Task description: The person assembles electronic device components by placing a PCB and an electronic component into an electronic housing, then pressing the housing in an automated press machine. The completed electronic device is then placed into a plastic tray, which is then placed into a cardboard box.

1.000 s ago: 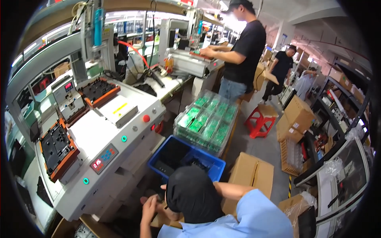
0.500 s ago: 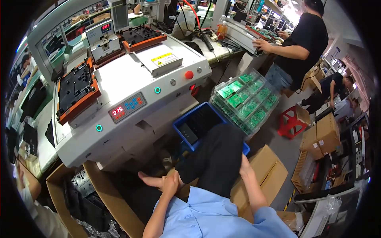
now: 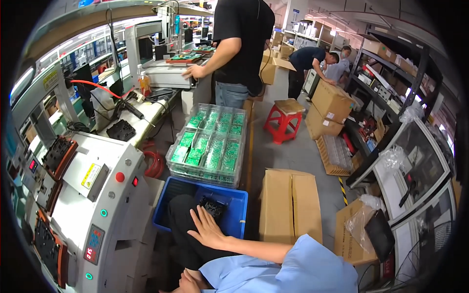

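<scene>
My right hand [image 3: 209, 233] lies across my raised knee in black trousers [image 3: 183, 219], palm down, fingers spread, holding nothing. Just beyond its fingertips, a black molded plastic part [image 3: 212, 206] sits in a blue bin [image 3: 234, 195]. The knee hides part of that bin. At the lower edge, my left hand [image 3: 187, 283] is curled around my bare ankle, only partly in view.
Stacked clear trays [image 3: 212, 139] of green circuit boards stand behind the bin. A white machine [image 3: 112, 190] with buttons is at left, a cardboard box [image 3: 288, 205] at right. Beyond are a red stool [image 3: 283, 122] and a standing co-worker [image 3: 239, 53].
The view has swung to the right. My right hand has come from beside my leg to above the knee, its fingers spreading. The left hand stays at the ankle, now lower in the picture.
</scene>
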Demonstrator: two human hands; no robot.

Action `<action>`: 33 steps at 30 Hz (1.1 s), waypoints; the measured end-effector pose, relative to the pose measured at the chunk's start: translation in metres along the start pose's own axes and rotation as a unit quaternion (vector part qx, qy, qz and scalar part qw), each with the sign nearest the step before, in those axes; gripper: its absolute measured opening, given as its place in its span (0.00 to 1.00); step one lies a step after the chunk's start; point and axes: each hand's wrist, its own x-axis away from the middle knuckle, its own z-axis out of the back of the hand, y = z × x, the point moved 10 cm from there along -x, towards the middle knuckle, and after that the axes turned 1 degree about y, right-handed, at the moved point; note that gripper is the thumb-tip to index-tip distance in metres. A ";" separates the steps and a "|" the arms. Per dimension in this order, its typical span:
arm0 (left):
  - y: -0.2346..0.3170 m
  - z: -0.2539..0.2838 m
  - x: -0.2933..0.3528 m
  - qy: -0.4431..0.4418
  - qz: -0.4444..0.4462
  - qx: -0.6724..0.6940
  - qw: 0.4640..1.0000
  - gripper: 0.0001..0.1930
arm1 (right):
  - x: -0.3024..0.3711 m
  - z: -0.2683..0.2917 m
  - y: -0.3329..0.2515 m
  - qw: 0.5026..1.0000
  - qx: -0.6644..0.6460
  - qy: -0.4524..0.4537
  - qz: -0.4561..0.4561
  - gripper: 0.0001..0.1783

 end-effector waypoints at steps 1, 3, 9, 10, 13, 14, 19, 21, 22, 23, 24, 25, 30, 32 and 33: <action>-0.012 -0.017 0.001 -0.094 0.025 -0.023 0.995 0.26 | 0.002 -0.003 -0.002 1.000 0.000 0.001 -0.002 0.42; -0.013 -0.025 0.001 -0.184 0.051 -0.047 0.981 0.21 | -0.002 -0.001 -0.008 1.000 0.001 0.030 -0.004 0.42; 0.009 0.016 -0.027 -0.099 0.008 0.023 0.995 0.19 | -0.024 -0.015 -0.037 0.999 0.027 0.002 0.046 0.40; -0.022 0.006 -0.034 -0.099 0.011 0.022 0.995 0.19 | -0.025 -0.020 -0.048 0.995 0.058 -0.015 0.078 0.38; -0.076 -0.027 -0.043 -0.108 -0.087 -0.072 0.988 0.18 | -0.024 -0.043 -0.080 0.984 0.079 -0.032 0.157 0.28; -0.062 -0.032 -0.043 -0.137 -0.072 -0.054 0.986 0.17 | -0.017 -0.056 -0.082 0.980 0.069 -0.060 0.177 0.26; -0.084 -0.044 -0.042 -0.183 -0.085 -0.053 0.978 0.15 | 0.075 -0.166 -0.118 0.912 0.097 -0.194 0.348 0.17; -0.054 -0.041 -0.039 -0.211 -0.041 -0.034 0.976 0.16 | 0.113 -0.208 -0.111 0.892 0.057 -0.325 0.310 0.13; -0.051 -0.043 -0.037 -0.213 -0.039 -0.034 0.976 0.16 | 0.121 -0.215 -0.110 0.891 0.056 -0.327 0.309 0.13; -0.056 -0.035 -0.037 -0.193 -0.008 -0.013 0.981 0.16 | 0.128 -0.220 -0.118 0.874 0.080 -0.345 0.332 0.12; -0.061 -0.029 -0.036 -0.174 0.021 0.010 0.984 0.16 | 0.134 -0.225 -0.124 0.856 0.104 -0.362 0.354 0.11; -0.066 -0.024 -0.035 -0.154 0.050 0.032 0.986 0.16 | 0.132 -0.228 -0.131 0.854 0.101 -0.362 0.359 0.11; -0.071 -0.011 -0.034 -0.045 0.163 0.068 0.983 0.21 | 0.138 -0.263 -0.140 0.807 0.111 -0.478 0.328 0.13; -0.069 -0.008 -0.027 0.029 0.225 0.064 0.972 0.25 | 0.142 -0.259 -0.137 0.808 0.116 -0.462 0.347 0.14; -0.071 -0.002 -0.020 0.076 0.264 0.062 0.959 0.28 | 0.140 -0.250 -0.136 0.805 0.134 -0.470 0.337 0.13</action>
